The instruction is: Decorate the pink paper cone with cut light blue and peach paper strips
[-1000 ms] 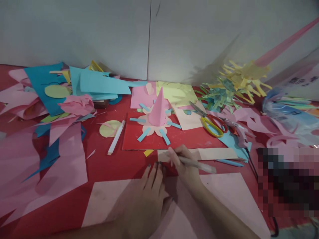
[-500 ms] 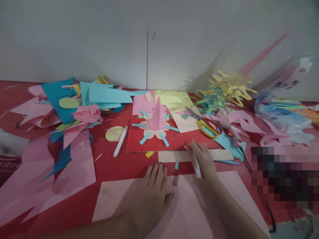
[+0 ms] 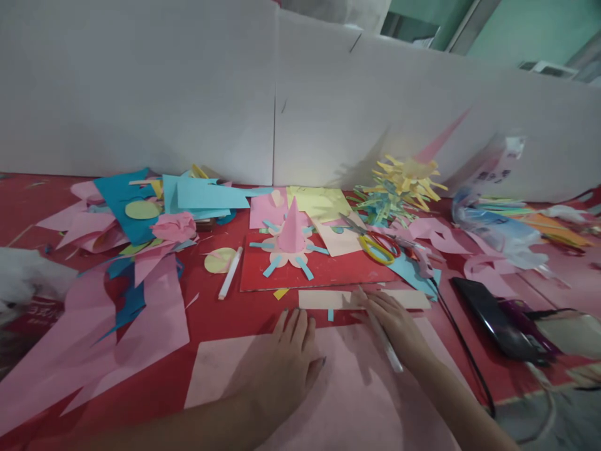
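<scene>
My left hand (image 3: pixel 284 363) lies flat, fingers stretched out, on a large pale pink paper sheet (image 3: pixel 338 401) at the near edge of the red table. My right hand (image 3: pixel 392 322) holds a white pen (image 3: pixel 387 344) slanting back toward me, and its fingertips press on a beige paper strip (image 3: pixel 319 299). A tiny blue paper piece (image 3: pixel 330 314) lies between the hands. Just beyond is a red card (image 3: pixel 357 269) carrying a pink paper cone (image 3: pixel 291 227) on a flower shape with blue strips.
A white marker (image 3: pixel 230 273) and a yellow disc (image 3: pixel 218 260) lie left of the card. Yellow and red scissors (image 3: pixel 380 246) are to the right. A dark phone (image 3: pixel 488 316) with a cable sits at right. Heaps of pink and blue paper (image 3: pixel 126 275) fill the left. White panels (image 3: pixel 188 94) stand behind.
My right hand moved from beside the left hand out to the beige strip, the pen swinging to point back at me. The view tilted up. The left hand stayed flat.
</scene>
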`<state>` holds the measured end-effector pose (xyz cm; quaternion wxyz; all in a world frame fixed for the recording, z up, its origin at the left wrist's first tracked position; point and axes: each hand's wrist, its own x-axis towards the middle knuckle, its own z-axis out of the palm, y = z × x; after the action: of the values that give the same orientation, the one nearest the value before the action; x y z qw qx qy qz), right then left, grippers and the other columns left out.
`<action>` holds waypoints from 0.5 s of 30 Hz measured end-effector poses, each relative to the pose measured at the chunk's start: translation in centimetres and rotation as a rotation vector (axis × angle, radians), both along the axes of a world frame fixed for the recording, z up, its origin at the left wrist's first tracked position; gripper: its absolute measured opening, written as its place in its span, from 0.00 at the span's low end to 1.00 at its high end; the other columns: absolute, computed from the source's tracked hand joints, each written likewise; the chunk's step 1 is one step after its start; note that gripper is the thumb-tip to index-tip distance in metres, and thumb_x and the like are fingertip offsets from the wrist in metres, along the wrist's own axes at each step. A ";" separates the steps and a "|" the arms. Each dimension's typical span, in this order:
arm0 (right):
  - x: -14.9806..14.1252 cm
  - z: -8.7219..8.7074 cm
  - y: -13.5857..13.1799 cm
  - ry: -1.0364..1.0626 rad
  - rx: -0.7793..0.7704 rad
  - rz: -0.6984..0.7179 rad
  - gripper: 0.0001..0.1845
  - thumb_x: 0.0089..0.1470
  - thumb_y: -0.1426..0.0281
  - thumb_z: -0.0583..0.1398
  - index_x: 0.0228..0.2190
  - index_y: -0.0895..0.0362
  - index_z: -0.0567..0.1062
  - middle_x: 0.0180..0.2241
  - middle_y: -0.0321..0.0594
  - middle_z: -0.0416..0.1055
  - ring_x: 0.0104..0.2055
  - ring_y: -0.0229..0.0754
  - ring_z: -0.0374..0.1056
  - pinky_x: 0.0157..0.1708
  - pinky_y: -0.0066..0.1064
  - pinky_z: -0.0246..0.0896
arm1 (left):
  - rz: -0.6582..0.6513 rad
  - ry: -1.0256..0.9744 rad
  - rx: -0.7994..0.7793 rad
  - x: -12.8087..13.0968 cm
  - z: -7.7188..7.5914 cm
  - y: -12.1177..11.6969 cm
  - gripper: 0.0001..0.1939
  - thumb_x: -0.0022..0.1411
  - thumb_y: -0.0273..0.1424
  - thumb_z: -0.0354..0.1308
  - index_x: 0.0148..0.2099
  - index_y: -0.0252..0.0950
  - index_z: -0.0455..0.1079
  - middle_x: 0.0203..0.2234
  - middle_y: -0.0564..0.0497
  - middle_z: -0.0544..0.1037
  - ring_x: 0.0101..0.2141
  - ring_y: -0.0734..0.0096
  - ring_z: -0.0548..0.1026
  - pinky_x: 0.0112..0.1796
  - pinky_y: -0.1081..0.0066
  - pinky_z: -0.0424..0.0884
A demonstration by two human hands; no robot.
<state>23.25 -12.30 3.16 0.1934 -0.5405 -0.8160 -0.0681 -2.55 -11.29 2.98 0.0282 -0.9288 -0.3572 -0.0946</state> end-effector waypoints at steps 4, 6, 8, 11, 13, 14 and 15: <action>0.1 1.1 -0.2 -0.081 -0.052 0.104 0.17 0.53 0.73 0.51 0.45 0.56 0.70 0.42 0.49 0.71 0.46 0.47 0.66 0.42 0.41 0.62 | -0.042 -0.063 0.059 0.1 -0.1 0.8 0.24 0.63 0.39 0.42 0.55 0.31 0.61 0.53 0.40 0.65 0.52 0.56 0.64 0.50 0.59 0.58; 0.0 1.0 0.0 -0.131 -0.066 0.146 0.20 0.51 0.75 0.52 0.47 0.58 0.68 0.43 0.50 0.71 0.46 0.49 0.65 0.43 0.42 0.62 | -0.059 -0.094 0.071 0.2 -0.1 1.3 0.22 0.64 0.37 0.42 0.56 0.31 0.60 0.54 0.42 0.65 0.53 0.59 0.63 0.51 0.61 0.57; 0.0 0.5 0.2 -0.153 -0.036 0.138 0.20 0.51 0.75 0.52 0.47 0.57 0.68 0.43 0.50 0.71 0.46 0.50 0.65 0.43 0.44 0.61 | -0.066 -0.111 0.064 0.3 0.0 1.6 0.22 0.64 0.35 0.42 0.57 0.32 0.58 0.54 0.44 0.65 0.53 0.61 0.62 0.53 0.62 0.56; 0.3 -0.2 0.7 -0.117 0.012 0.105 0.17 0.53 0.75 0.51 0.43 0.54 0.71 0.40 0.48 0.73 0.44 0.49 0.67 0.42 0.43 0.63 | -0.087 -0.123 0.084 0.2 0.4 1.4 0.22 0.64 0.34 0.42 0.59 0.34 0.54 0.56 0.45 0.62 0.55 0.63 0.60 0.54 0.62 0.55; 0.7 0.4 1.1 -0.049 0.071 0.087 0.16 0.54 0.75 0.50 0.41 0.53 0.73 0.39 0.47 0.73 0.43 0.48 0.68 0.41 0.41 0.63 | -0.123 -0.139 0.147 0.0 0.8 1.1 0.23 0.64 0.33 0.42 0.60 0.36 0.52 0.57 0.45 0.60 0.57 0.62 0.55 0.55 0.59 0.52; 0.8 1.2 1.5 0.001 0.118 0.059 0.16 0.54 0.75 0.50 0.40 0.52 0.73 0.38 0.47 0.73 0.42 0.48 0.68 0.41 0.40 0.63 | -0.148 -0.157 0.185 0.0 0.9 0.9 0.23 0.63 0.32 0.43 0.60 0.36 0.52 0.58 0.44 0.59 0.58 0.61 0.53 0.55 0.57 0.51; 0.9 2.4 1.8 0.054 0.179 0.032 0.15 0.54 0.74 0.50 0.39 0.53 0.74 0.38 0.47 0.73 0.43 0.48 0.68 0.42 0.40 0.63 | -0.171 -0.184 0.215 -0.1 1.0 0.7 0.23 0.63 0.31 0.44 0.60 0.36 0.52 0.58 0.44 0.59 0.59 0.60 0.51 0.56 0.55 0.49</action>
<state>24.19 -10.49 5.53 0.2640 -0.5095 -0.8097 -0.1230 -2.62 -10.62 3.96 0.0866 -0.9348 -0.2658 -0.2191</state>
